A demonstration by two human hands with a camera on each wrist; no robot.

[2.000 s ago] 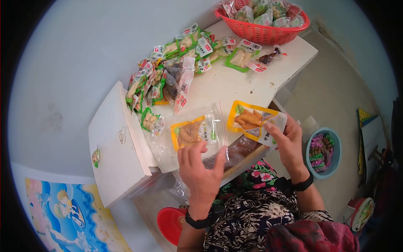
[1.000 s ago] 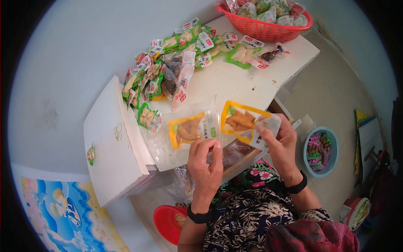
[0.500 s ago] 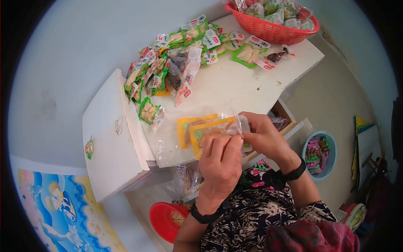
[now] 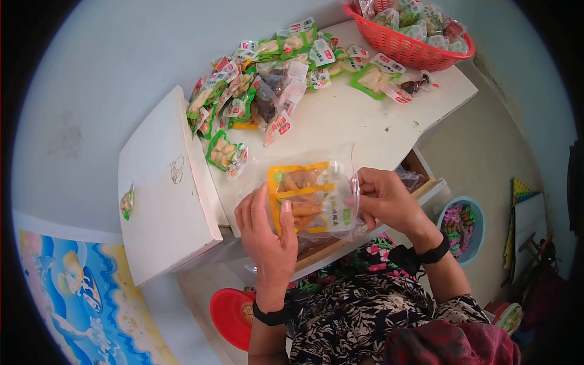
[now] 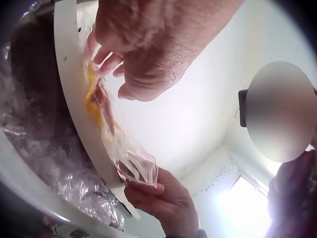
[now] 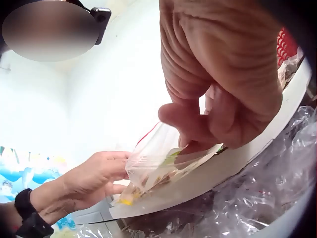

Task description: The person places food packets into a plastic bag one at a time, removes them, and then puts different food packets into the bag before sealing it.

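Note:
In the head view a clear zip bag point(image 4: 342, 163) lies at the table's near edge. Inside it two yellow-edged food packets overlap, a front one point(image 4: 309, 210) and a rear one point(image 4: 301, 176). My right hand point(image 4: 389, 201) pinches the bag at its right end, by the mouth; the right wrist view shows its fingers curled at the plastic. Over the bag's left end lies my left hand point(image 4: 267, 237), fingers straight and thumb against the front packet. From the left wrist view, the bag point(image 5: 131, 161) stretches between both hands.
Several green-edged food packets point(image 4: 243, 100) are heaped at the back of the white table point(image 4: 340, 121). A red basket point(image 4: 420, 52) of packets stands at the far right. Below the edge, an open drawer point(image 4: 420, 164) holds clear plastic. A blue bucket point(image 4: 480, 243) and red basin point(image 4: 225, 316) are on the floor.
The yellow-edged packet from my right hand has gone into the clear bag over the other one. My left hand has shifted from the bag's mouth to its left end.

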